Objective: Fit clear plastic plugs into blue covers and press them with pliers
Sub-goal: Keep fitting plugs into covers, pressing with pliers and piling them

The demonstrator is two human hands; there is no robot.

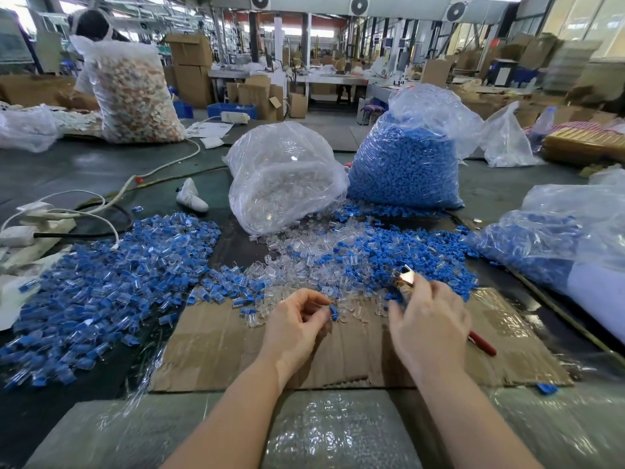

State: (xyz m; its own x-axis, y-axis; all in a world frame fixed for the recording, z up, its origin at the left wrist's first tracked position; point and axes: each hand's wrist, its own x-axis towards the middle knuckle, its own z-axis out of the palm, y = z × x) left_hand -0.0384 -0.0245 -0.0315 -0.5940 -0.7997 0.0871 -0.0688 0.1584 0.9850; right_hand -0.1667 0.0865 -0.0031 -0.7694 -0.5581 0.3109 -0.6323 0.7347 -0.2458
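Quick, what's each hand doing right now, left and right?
Left hand: closed, pinching a small blue cover at its fingertips.
Right hand: closed around the pliers, red handle sticking out behind.

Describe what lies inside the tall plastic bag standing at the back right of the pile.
The tall plastic bag is packed with blue covers, visible through its clear wall. Anything deeper in the bag or beneath it is hidden.
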